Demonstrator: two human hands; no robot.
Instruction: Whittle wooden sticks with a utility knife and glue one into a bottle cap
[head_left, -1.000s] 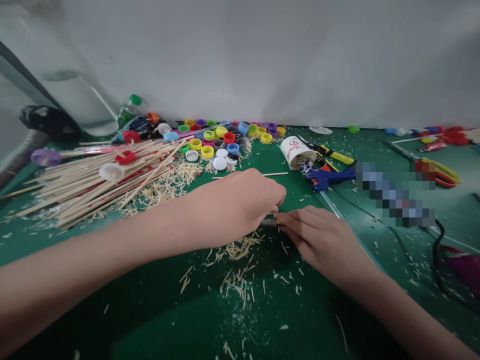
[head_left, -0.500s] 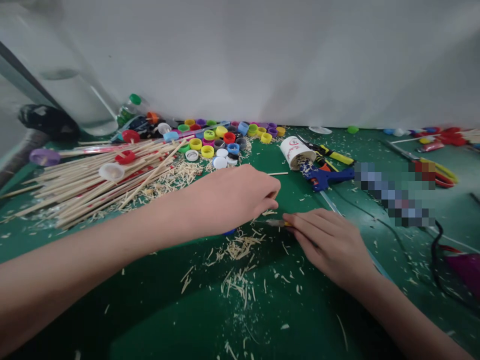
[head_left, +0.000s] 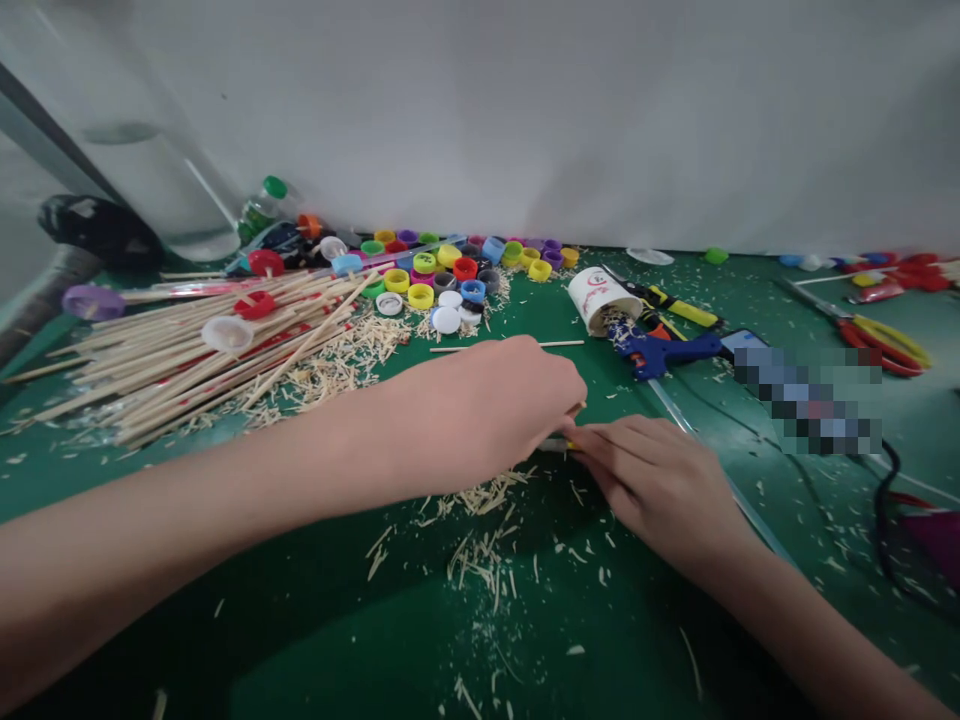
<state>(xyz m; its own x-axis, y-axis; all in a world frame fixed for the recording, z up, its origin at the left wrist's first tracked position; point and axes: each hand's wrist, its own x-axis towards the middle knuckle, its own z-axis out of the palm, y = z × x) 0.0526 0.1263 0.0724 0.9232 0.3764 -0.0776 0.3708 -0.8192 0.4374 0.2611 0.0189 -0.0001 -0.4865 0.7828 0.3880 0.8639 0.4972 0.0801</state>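
The cutter (head_left: pixel 556 445) is right of frame centre, pinched in the right hand's (head_left: pixel 664 490) fingertips. The left hand (head_left: pixel 487 415) is curled beside the blade; its grip is hidden, so whether it holds anything cannot be told. Wood shavings (head_left: pixel 487 494) lie below. Sticks (head_left: pixel 176 385) occupy middle left; bottle caps (head_left: pixel 465 268), upper centre.

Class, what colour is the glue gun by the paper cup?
Mainly blue; the glue gun shows best in the head view.
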